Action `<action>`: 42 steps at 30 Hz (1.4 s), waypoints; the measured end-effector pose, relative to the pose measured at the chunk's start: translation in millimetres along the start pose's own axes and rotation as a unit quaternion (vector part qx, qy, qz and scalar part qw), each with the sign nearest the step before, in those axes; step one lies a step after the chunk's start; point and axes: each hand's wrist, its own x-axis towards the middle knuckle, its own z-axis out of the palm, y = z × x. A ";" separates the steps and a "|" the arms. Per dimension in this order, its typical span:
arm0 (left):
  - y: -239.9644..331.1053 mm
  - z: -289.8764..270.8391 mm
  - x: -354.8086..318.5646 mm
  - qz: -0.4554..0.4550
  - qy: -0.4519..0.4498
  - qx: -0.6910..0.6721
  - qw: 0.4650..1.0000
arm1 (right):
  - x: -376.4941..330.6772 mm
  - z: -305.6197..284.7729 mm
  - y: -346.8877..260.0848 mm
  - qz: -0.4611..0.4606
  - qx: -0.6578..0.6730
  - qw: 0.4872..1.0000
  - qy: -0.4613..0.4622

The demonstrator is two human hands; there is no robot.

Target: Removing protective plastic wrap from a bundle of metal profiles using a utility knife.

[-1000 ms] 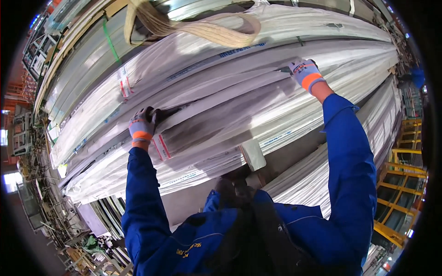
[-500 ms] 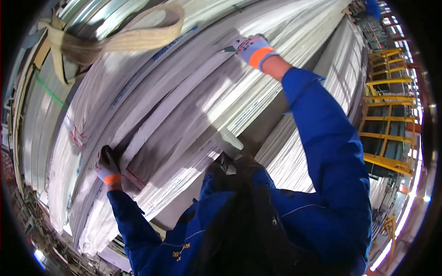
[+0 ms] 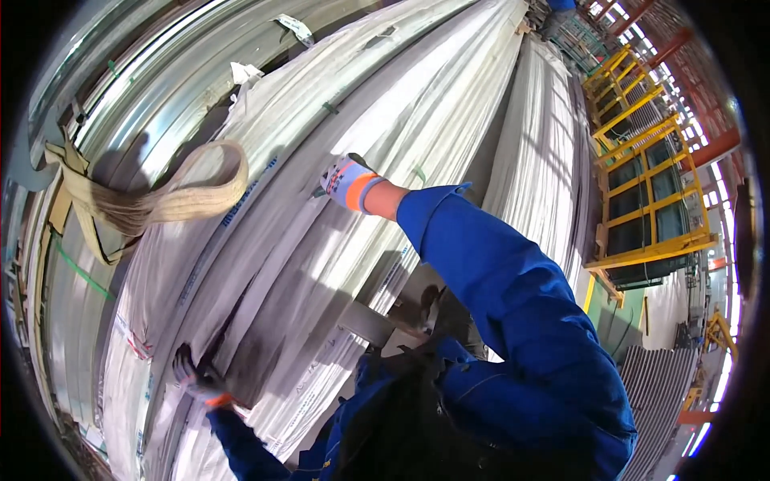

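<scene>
Long bundles of profiles in whitish plastic wrap (image 3: 417, 104) run away from me. My left hand (image 3: 199, 378), in a grey glove with an orange cuff, rests on the near part of one bundle beside a dark gap, fingers apart. Farther along, my right hand (image 3: 350, 184) is closed at the upper end of a pale strip of wrap (image 3: 269, 276). Only a small greenish tip shows at its fingers, belonging to a small pointed tool whose kind I cannot make out. A grey block-like piece (image 3: 366, 323) lies across the bundles close to my body.
A beige lifting sling (image 3: 200, 188) lies looped at the left, over bare metal profiles (image 3: 120, 96). To the right stand yellow frame racks (image 3: 650, 200) and a stack of grey ribbed lengths (image 3: 658, 401). Another wrapped bundle (image 3: 537, 136) lies beyond a gap.
My view has tilted, bringing more of the far end and right side into sight. My left fingers have spread. The tool in my right hand shows less than before.
</scene>
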 end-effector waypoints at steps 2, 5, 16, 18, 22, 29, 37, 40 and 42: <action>79.1 22.3 40.0 0.073 0.027 -0.051 0.996 | 1.0 -0.6 6.4 -0.023 0.017 0.999 -0.015; 204.9 73.8 109.4 0.012 -0.078 -0.047 0.996 | 2.4 11.8 21.8 -0.057 0.023 0.998 0.004; 258.9 168.7 163.0 -0.125 -0.099 0.090 0.983 | 41.1 101.9 207.5 -0.149 -0.015 0.985 0.082; 253.0 171.4 156.2 -0.129 -0.100 0.084 0.983 | 44.1 111.7 259.9 -0.137 0.035 0.989 0.037; 265.7 173.8 162.2 -0.130 -0.124 0.092 0.979 | 40.9 148.6 338.9 -0.110 -0.018 0.993 0.036; 274.1 163.2 163.3 -0.133 -0.118 0.088 0.980 | 48.2 173.6 392.0 -0.091 -0.036 0.995 0.016; 271.3 162.7 165.6 -0.169 -0.138 0.064 0.974 | 39.6 177.1 366.4 -0.044 0.030 0.998 0.022; 272.6 166.1 169.5 -0.176 -0.153 0.058 0.971 | 34.4 173.9 363.6 -0.035 0.025 0.998 0.038; 276.0 167.4 176.7 -0.178 -0.172 0.041 0.968 | 32.2 177.4 369.0 -0.030 0.034 0.998 0.048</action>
